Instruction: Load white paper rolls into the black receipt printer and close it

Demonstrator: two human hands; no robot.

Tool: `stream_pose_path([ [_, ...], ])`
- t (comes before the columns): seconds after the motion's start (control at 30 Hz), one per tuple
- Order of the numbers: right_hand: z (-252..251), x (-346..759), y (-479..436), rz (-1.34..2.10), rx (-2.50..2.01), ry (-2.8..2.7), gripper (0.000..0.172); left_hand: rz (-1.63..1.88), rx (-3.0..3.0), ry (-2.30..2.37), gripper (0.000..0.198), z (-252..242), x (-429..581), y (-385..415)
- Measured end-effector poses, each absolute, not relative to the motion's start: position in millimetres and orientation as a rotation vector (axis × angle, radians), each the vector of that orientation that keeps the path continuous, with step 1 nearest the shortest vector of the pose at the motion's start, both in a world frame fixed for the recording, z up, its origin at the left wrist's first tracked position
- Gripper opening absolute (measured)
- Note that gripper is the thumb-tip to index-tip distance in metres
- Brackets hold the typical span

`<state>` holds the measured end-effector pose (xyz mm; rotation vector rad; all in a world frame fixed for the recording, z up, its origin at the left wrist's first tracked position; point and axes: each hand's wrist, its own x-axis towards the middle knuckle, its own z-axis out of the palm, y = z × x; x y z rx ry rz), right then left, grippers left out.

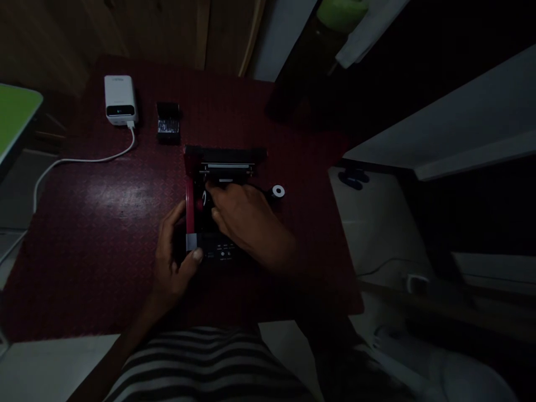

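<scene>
A red and black device [209, 245] lies on the dark red table [104, 223] in dim light. A black flap or tray [226, 153] stands open at its far end. My left hand [173, 257] grips the device's left edge, thumb pressed on its near corner. My right hand [243, 215] rests on top of the device, fingers curled and pointing left at something small inside; what they touch is hidden. A small white ring-shaped part [278, 192] lies just right of my right hand.
A white power bank [119, 99] with a white cable [84, 161] sits at the far left of the table. A small black and silver block [168, 124] lies beside it. A white surface [377, 223] adjoins the table's right edge.
</scene>
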<state>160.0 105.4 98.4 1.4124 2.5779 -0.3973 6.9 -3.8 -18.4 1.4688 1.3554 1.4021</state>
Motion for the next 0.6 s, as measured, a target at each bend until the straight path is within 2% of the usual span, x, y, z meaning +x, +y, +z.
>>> stream_pose_path([
  [0.17,110,182,82,-0.391,1.515,2.803,0.031,1.381,1.457,1.343,0.075,-18,6,-5],
  [0.33,103,257,50,-0.612,2.007,3.197,0.026,1.375,1.474,1.378,0.074,-17,3,-5],
  [0.5,43,300,19,-1.18,2.836,2.597,0.027,1.347,1.42,1.385,0.079,-19,3,-5],
  [0.6,2,290,7,-1.459,2.863,2.454,0.027,1.336,1.413,1.419,0.081,-19,3,-5],
])
